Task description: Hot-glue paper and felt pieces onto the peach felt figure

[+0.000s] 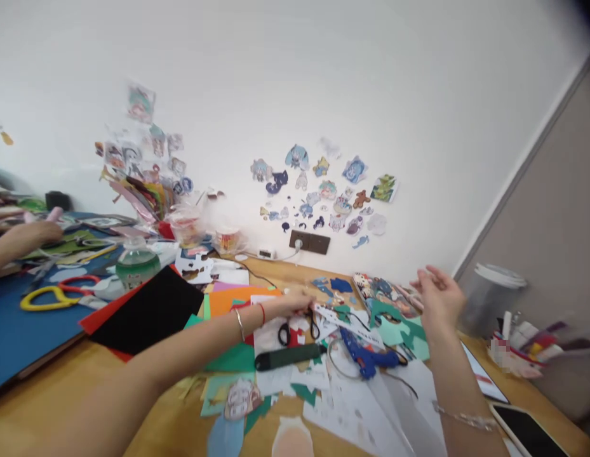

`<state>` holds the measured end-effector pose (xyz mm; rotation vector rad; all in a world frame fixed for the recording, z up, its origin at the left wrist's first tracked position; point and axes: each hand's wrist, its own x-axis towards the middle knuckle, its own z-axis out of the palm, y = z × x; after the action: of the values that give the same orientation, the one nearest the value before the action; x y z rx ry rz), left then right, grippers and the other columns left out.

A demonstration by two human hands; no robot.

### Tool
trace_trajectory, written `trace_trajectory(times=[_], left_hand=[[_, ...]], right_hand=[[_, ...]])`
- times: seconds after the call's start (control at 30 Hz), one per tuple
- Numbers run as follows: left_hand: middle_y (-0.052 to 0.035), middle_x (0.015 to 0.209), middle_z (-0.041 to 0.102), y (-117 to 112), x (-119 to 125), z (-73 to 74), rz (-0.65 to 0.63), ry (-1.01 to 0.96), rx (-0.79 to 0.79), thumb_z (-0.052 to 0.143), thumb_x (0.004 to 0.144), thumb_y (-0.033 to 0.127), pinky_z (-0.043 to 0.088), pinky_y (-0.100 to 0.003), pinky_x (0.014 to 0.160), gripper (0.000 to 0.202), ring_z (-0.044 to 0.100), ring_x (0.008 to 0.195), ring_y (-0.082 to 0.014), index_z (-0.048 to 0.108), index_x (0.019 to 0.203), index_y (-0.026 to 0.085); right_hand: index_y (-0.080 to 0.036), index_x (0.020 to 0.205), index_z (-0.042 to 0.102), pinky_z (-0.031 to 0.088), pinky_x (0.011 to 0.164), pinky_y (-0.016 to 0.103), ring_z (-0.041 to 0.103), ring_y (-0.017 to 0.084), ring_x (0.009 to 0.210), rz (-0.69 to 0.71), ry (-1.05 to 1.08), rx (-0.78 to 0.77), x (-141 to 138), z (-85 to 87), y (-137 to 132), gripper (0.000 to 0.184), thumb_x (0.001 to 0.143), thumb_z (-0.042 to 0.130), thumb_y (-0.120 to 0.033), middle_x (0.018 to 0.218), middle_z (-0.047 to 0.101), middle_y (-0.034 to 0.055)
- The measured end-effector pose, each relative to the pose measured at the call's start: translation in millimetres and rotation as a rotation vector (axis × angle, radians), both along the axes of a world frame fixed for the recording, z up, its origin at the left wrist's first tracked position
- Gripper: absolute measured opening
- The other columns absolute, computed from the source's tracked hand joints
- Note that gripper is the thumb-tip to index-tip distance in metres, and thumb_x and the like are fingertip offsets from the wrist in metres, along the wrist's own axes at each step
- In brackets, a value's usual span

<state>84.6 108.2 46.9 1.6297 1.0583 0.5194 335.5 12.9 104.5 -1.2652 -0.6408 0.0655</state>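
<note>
My left hand [298, 303] reaches over the middle of the desk, fingers closed downward among paper pieces. What it pinches, if anything, is too small to make out. Just below it lie the black handles of scissors [284, 334]. My right hand [440, 297] is raised above the right side, fingers loosely bent and apart, holding nothing visible. Between the hands lies a blue hot glue gun [366, 357] on white paper [345, 412]. A dark green, pen-like tool [289, 357] rests in front of the scissors. Nearer me is a paper cutout with a drawn face [242, 398].
Black paper [149, 311], yellow-and-red-handled scissors [49, 298] and a green bottle [137, 263] are at left. Another person's hand [30, 238] works at far left. A phone [530, 431], pen holder [518, 355] and lidded bin [492, 298] stand right. Behind is a wall socket [308, 242].
</note>
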Motion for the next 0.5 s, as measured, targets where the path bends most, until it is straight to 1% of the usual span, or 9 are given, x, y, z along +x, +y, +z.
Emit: trace_trajectory(times=[0.1, 0.17, 0.23, 0.3, 0.4, 0.43, 0.5], left_hand=[[-0.0063, 0.102, 0.059, 9, -16, 1.4, -0.113, 0.151, 0.124, 0.053, 0.089, 0.031, 0.052, -0.035, 0.073, 0.026, 0.060, 0.086, -0.0175, 0.056, 0.106, 0.012], [-0.0061, 0.103, 0.059, 8, -28, 1.9, -0.187, 0.220, 0.229, 0.053, 0.089, 0.032, 0.052, -0.036, 0.075, 0.027, 0.060, 0.088, -0.0188, 0.056, 0.106, 0.012], [-0.0055, 0.101, 0.059, 1, -42, 1.7, -0.253, 0.274, 0.341, 0.053, 0.089, 0.033, 0.051, -0.036, 0.075, 0.026, 0.059, 0.087, -0.0187, 0.057, 0.103, 0.012], [-0.0048, 0.095, 0.060, -12, -59, 0.9, -0.322, 0.322, 0.444, 0.054, 0.088, 0.032, 0.051, -0.035, 0.074, 0.023, 0.059, 0.083, -0.0167, 0.058, 0.098, 0.011], [-0.0014, 0.079, 0.059, -36, -90, -1.1, -0.385, 0.382, 0.565, 0.053, 0.088, 0.033, 0.048, -0.030, 0.067, 0.023, 0.057, 0.070, -0.0130, 0.059, 0.084, 0.011], [-0.0002, 0.073, 0.058, -44, -101, -1.9, -0.400, 0.396, 0.595, 0.052, 0.088, 0.032, 0.046, -0.028, 0.064, 0.023, 0.055, 0.065, -0.0121, 0.059, 0.081, 0.012], [-0.0007, 0.066, 0.058, -59, -122, -4.1, -0.420, 0.419, 0.640, 0.049, 0.087, 0.025, 0.041, -0.025, 0.060, 0.022, 0.052, 0.061, -0.0121, 0.062, 0.075, 0.013]], right_hand=[[-0.014, 0.102, 0.058, 0.053, 0.064, 0.026, 0.060, 0.009, 0.065, 0.093, -0.082, -0.074, -6, 3.6, -1, 0.020, 0.086, 0.053, -0.025, 0.083, 0.063, 0.0012], [-0.015, 0.103, 0.059, 0.054, 0.066, 0.024, 0.061, 0.008, 0.061, 0.157, -0.141, -0.137, -12, 6.4, -3, 0.022, 0.085, 0.050, -0.025, 0.079, 0.064, 0.0010], [-0.016, 0.104, 0.058, 0.054, 0.066, 0.025, 0.062, 0.009, 0.061, 0.230, -0.200, -0.224, -19, 8.2, -6, 0.024, 0.084, 0.049, -0.024, 0.078, 0.066, 0.0022], [-0.017, 0.105, 0.058, 0.055, 0.066, 0.028, 0.065, 0.012, 0.066, 0.319, -0.260, -0.336, -27, 6.9, -7, 0.025, 0.081, 0.050, -0.023, 0.079, 0.068, 0.0042], [-0.018, 0.100, 0.061, 0.056, 0.067, 0.032, 0.068, 0.017, 0.074, 0.434, -0.357, -0.509, -36, -4.4, -7, 0.024, 0.077, 0.056, -0.023, 0.080, 0.071, 0.0061], [-0.018, 0.096, 0.062, 0.056, 0.067, 0.033, 0.068, 0.019, 0.072, 0.456, -0.392, -0.566, -37, -10.8, -6, 0.022, 0.075, 0.058, -0.024, 0.077, 0.071, 0.0063], [-0.017, 0.089, 0.065, 0.056, 0.061, 0.036, 0.068, 0.022, 0.062, 0.486, -0.469, -0.679, -36, -25.3, -6, 0.019, 0.074, 0.060, -0.028, 0.066, 0.070, 0.0065]])
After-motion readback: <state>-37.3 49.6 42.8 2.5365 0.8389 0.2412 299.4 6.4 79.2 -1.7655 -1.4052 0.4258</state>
